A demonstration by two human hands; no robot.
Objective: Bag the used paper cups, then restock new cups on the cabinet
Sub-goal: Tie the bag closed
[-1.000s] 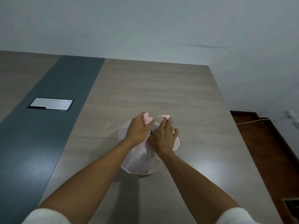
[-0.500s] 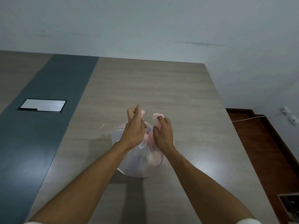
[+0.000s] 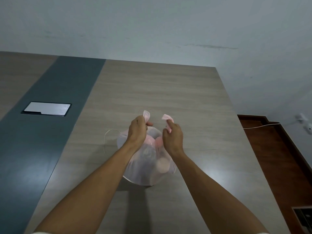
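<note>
Both hands have risen and parted: left hand [image 3: 137, 130] and right hand [image 3: 172, 135] each pinch a handle, fingers clamped, over the bag [image 3: 146, 166] of cups standing on the surface [image 3: 168, 92]. Slack handles could slip, leaving the bag untied.

Person, head view, two arms showing:
- Left hand [image 3: 137, 132]: bare, wearing no glove, ring or watch that is showing.
- Right hand [image 3: 173, 137]: bare likewise.
- Forearms: showing uncovered from wrist nearly to the lower frame edge.
- Left sleeve [image 3: 39, 232]: white, ending well up the arm, only its edge peeking in.
- Right sleeve [image 3: 256, 233]: white, a thin sliver showing; fabric too little seen to tell.
</note>
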